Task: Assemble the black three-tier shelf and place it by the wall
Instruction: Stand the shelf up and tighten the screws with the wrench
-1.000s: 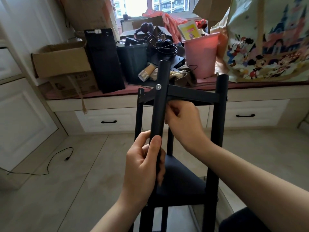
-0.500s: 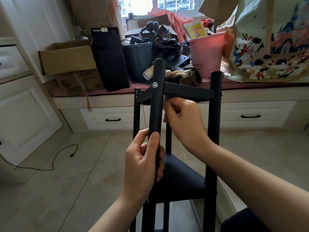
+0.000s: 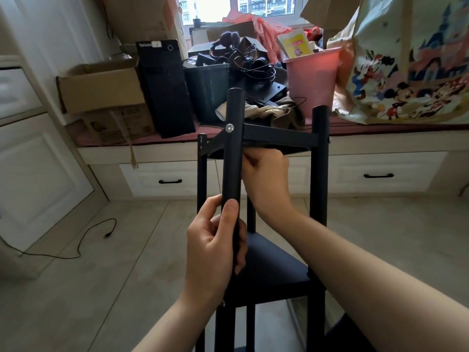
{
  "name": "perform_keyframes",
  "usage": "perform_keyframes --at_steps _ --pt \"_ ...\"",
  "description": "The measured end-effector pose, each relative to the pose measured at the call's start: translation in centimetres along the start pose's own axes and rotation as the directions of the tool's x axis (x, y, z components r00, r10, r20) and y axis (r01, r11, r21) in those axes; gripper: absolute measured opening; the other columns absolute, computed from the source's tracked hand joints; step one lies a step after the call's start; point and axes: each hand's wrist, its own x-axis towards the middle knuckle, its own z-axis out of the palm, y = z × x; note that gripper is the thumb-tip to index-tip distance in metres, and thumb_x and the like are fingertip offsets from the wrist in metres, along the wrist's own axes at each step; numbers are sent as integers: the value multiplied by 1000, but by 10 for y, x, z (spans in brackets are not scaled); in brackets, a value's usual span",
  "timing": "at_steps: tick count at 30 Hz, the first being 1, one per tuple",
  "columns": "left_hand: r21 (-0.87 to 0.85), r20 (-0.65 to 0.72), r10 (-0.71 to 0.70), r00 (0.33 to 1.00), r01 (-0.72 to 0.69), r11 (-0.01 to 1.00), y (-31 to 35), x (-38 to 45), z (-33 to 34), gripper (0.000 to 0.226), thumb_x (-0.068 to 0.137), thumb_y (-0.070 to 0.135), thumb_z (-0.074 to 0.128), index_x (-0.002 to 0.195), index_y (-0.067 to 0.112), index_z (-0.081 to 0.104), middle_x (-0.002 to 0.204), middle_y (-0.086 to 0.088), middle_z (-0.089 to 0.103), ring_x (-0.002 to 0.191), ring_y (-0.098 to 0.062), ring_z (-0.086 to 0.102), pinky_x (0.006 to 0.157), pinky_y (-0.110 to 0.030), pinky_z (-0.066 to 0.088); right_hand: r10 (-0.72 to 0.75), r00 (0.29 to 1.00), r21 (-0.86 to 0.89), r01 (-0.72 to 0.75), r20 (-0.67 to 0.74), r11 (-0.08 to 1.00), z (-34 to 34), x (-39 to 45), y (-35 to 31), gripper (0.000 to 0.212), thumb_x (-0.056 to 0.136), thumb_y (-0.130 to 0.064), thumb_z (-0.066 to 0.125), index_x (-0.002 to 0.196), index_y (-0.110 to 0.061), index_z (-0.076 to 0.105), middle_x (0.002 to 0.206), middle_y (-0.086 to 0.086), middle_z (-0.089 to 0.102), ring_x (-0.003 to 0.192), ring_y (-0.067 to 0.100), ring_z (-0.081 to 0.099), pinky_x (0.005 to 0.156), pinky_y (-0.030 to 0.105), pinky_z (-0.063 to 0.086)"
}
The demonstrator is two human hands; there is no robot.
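Note:
The black shelf (image 3: 319, 174) stands upright in front of me, with round posts and flat black tiers. My left hand (image 3: 215, 247) grips the near front post (image 3: 232, 158) below the top tier. A silver screw head (image 3: 230, 128) shows on that post where the top tier (image 3: 279, 138) joins it. My right hand (image 3: 266, 174) reaches behind the post, just under the top tier's corner; its fingertips are curled there and hidden, and what they hold cannot be seen. A lower tier (image 3: 274, 265) lies below my hands.
A window bench (image 3: 380, 128) behind the shelf is piled with cardboard boxes (image 3: 101, 90), a black computer tower (image 3: 165, 90), a pink bin (image 3: 313, 80) and a cartoon-print bag (image 3: 411, 62). Drawers sit under it. A black cable (image 3: 83, 240) trails over the tiled floor at left.
The view has drifted slightly left and the shelf sits a touch more centred. Both hands keep their places on the post and under the top tier.

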Motion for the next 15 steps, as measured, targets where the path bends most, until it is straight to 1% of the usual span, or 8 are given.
perform_keyframes --at_steps 1,4,7,9,11,14,15 --pt "4 -1 4 1000 -4 1000 0 0 -1 24 96 41 52 84 21 58 59 -6 53 36 -20 41 33 -24 34 9 1000 6 -9 -9 1000 4 1 1 26 95 -14 62 74 1 69 66 11 67 66 26 64 68 44 53" --pt "16 -4 9 1000 -9 1000 0 1 -4 24 97 40 51 84 21 57 59 -6 53 36 -20 41 33 -24 34 31 999 26 -30 -28 999 13 1 2 21 94 -11 63 78 -3 72 70 6 70 68 16 65 67 34 53" --pt "14 -5 4 1000 -4 1000 0 1 -8 24 96 42 51 84 22 58 59 -8 52 36 -20 40 34 -23 34 42 999 37 -41 -26 998 20 1 3 18 95 -12 62 82 -5 73 73 4 71 70 14 66 69 31 55" --pt "10 -5 -2 1000 2 1000 -1 1 -10 25 95 43 52 85 21 58 59 -10 52 36 -20 40 34 -23 34 27 999 40 -26 -38 999 23 2 3 18 95 -11 63 82 -5 74 74 4 71 72 12 65 70 26 52" --pt "14 -9 -3 1000 3 1000 -1 1 -11 25 95 43 52 85 21 58 59 -13 51 36 -21 39 35 -23 34 15 999 58 -13 -42 998 26 2 2 18 94 -10 63 82 -3 73 75 6 71 74 13 64 72 27 52" --pt "14 -14 -4 1000 4 1000 -1 1 -11 25 95 43 52 84 22 58 59 -13 51 36 -21 40 35 -23 35 -5 999 75 8 -39 997 28 1 3 19 95 -9 62 82 -1 73 74 9 71 71 17 65 73 34 54" --pt "10 -15 -6 1000 6 1000 -1 1 -10 25 94 44 53 84 22 58 59 -13 51 36 -21 39 35 -23 35 -13 999 75 15 -34 997 27 1 3 19 95 -10 61 82 -1 73 74 8 71 71 17 66 73 35 55"
